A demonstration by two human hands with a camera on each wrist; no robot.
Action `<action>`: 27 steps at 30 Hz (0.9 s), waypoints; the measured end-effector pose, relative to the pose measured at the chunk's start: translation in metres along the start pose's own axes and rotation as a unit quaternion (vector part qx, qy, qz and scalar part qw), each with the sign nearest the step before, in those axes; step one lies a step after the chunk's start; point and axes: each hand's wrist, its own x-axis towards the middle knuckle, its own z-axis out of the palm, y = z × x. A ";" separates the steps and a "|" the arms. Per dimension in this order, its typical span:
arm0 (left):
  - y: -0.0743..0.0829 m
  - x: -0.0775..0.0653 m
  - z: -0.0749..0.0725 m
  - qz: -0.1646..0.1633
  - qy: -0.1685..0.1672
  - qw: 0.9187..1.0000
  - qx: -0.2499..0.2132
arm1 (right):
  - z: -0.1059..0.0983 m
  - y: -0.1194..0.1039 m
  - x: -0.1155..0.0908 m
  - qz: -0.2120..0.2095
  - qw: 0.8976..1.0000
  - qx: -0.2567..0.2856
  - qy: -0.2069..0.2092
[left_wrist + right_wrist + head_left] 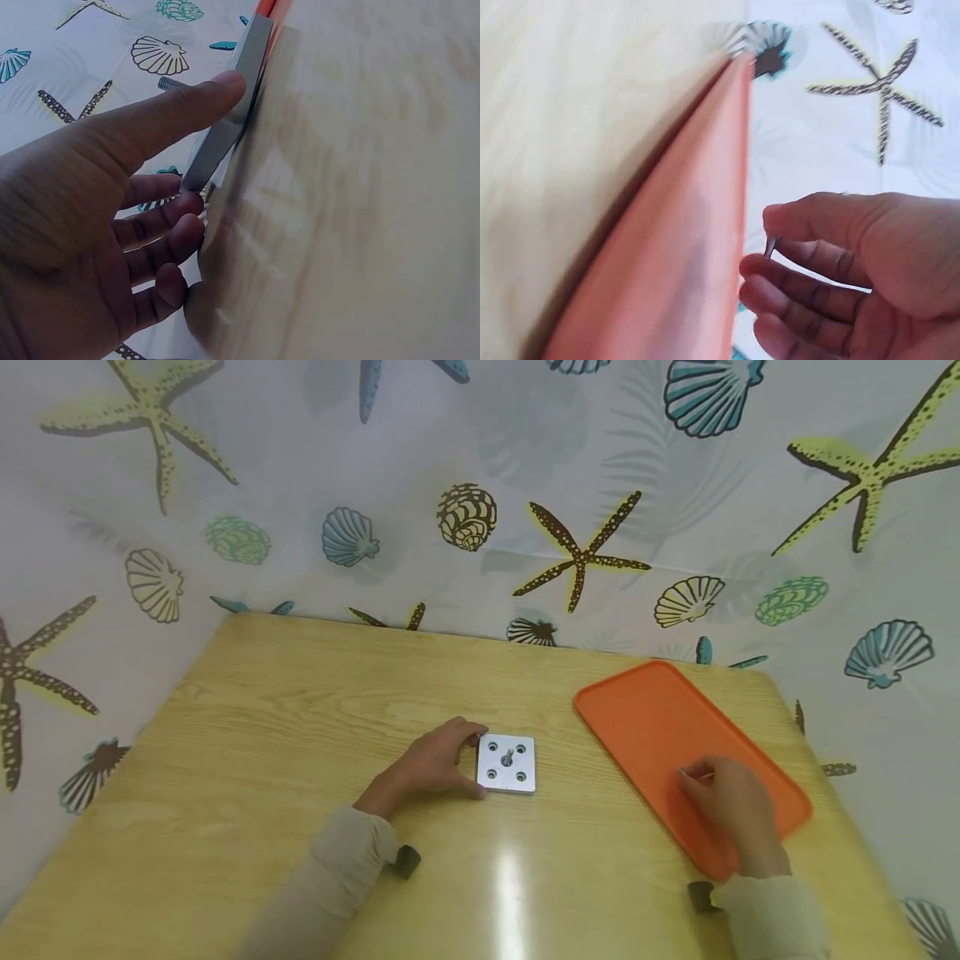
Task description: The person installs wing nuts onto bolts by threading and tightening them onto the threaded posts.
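A square silver metal plate (493, 762) lies on the wooden table, with holes near its corners. From its middle rises a threaded bolt (507, 757), whose thread also shows in the left wrist view. My left hand (433, 766) grips the plate's left side, thumb at the near corner and fingers at the far one. Over the orange tray (645, 710), my right hand (735, 802) pinches a small metal piece (771, 246) between thumb and index finger. Most of that piece is hidden by the fingertips, so its kind is unclear.
The tray lies slantwise on the right part of the wooden table (285, 710). A cloth (420, 460) printed with shells and starfish hangs behind the table and along its sides. Dark wrist cameras stick out at both sleeves.
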 end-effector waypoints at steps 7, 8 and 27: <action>-0.003 0.000 0.001 -0.014 0.002 1.000 -0.012 | -0.004 -0.059 0.007 -0.077 0.988 0.130 0.014; -0.004 0.000 0.001 -0.017 0.003 1.000 -0.014 | -0.001 -0.066 0.011 -0.092 0.984 0.150 0.011; -0.002 0.007 0.005 -0.007 0.002 1.000 -0.010 | 0.061 -0.150 0.031 -0.200 0.948 0.249 -0.008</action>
